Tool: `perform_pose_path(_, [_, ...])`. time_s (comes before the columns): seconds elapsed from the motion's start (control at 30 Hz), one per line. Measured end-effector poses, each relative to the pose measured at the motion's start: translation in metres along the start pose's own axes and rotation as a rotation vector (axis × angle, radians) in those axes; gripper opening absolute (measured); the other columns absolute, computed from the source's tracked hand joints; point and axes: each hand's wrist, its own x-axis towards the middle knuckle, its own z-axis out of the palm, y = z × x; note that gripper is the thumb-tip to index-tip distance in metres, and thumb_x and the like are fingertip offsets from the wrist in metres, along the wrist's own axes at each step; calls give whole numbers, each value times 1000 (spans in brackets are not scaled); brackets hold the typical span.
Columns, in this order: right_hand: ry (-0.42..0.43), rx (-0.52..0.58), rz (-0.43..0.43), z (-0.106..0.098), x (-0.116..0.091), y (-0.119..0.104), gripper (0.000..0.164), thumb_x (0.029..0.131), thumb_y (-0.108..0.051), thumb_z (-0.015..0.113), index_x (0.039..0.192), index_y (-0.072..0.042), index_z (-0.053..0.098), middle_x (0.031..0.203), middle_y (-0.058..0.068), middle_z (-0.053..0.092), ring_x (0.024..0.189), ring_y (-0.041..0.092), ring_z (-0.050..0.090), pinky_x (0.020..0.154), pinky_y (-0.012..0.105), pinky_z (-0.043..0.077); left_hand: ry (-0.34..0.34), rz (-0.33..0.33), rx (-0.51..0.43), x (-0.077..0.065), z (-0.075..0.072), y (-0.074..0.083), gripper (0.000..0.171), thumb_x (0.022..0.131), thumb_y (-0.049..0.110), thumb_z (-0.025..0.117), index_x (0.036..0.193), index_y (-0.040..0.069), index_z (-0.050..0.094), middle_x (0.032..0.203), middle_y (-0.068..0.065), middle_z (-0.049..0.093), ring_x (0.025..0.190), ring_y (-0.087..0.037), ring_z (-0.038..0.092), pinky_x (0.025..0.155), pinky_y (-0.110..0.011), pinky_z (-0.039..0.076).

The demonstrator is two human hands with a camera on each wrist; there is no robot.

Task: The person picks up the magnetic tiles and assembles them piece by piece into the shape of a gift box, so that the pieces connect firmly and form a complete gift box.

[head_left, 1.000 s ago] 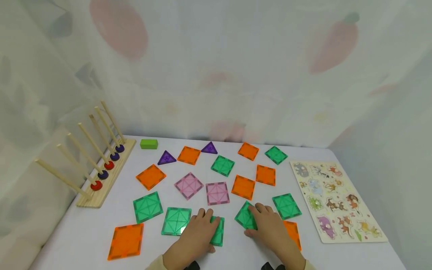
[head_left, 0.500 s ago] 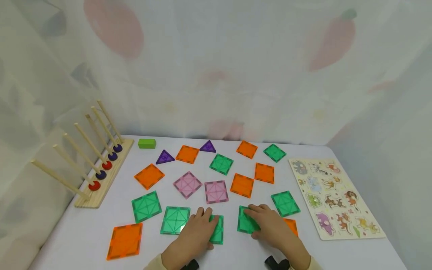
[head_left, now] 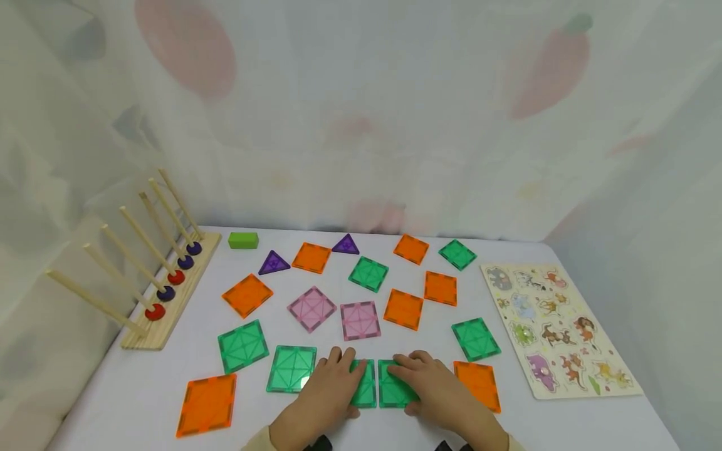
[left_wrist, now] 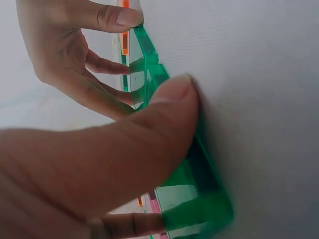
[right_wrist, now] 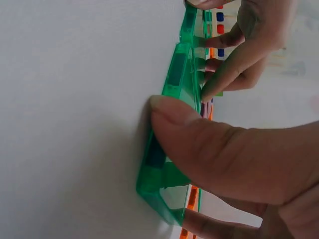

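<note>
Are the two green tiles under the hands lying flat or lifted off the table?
Flat. Both green tiles lie on the table, edges side by side; the left hand and right hand grip them.

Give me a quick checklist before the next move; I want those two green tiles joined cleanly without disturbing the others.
1. Left hand holds the left green tile in a thumb-and-finger grip: ok.
2. Right hand holds the right green tile the same way: ok.
3. Facing edges parallel, nearly touching: ok.
4. Both tiles flat on the table: ok.
5. Edges actually snapped together: cannot tell.
6. Pink tile and orange tile lie clear of both hands: ok.
</note>
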Motion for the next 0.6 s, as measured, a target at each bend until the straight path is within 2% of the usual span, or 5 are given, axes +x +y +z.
perform_pose_path(0.23, [16, -17, -17, 3, 2, -3, 65, 76, -37, 79, 136, -26, 55, 143, -2, 51, 124, 28, 47, 92, 52, 49, -19, 1, -4, 0, -3, 0, 75, 67, 48, 82, 131, 17, 60, 115, -4, 52, 95, -20, 42, 79, -37, 47])
perform_pose_path(0.33, [15, 18, -27, 2, 2, -1, 62, 79, -37, 77, 136, -27, 55, 144, -1, 50, 125, 29, 47, 93, 54, 48, -32, 4, -20, 1, -3, -2, 76, 69, 52, 80, 132, 18, 58, 117, -4, 51, 99, -21, 43, 81, -38, 47])
perform_pose_path(0.47, [64, 87, -11, 0, 5, 7, 55, 84, -40, 71, 134, -23, 57, 147, 5, 46, 132, 34, 42, 98, 59, 42, -20, 17, -99, 4, -6, -10, 81, 72, 57, 75, 139, 18, 52, 138, -8, 45, 123, -30, 42, 98, -50, 43])
perform_pose_path(0.53, [137, 85, 27, -2, 10, 11, 55, 85, -43, 69, 133, -19, 58, 150, 9, 42, 136, 36, 36, 101, 62, 38, 24, 15, -152, 9, -9, -14, 84, 74, 56, 73, 142, 16, 47, 151, -10, 35, 137, -35, 32, 107, -57, 35])
perform_pose_path(0.6, [210, 58, 80, -5, 16, 16, 60, 85, -47, 67, 134, -16, 57, 153, 12, 37, 141, 38, 29, 103, 66, 32, 66, 12, -192, 14, -11, -19, 87, 74, 55, 73, 145, 13, 43, 158, -11, 25, 144, -37, 22, 112, -59, 28])
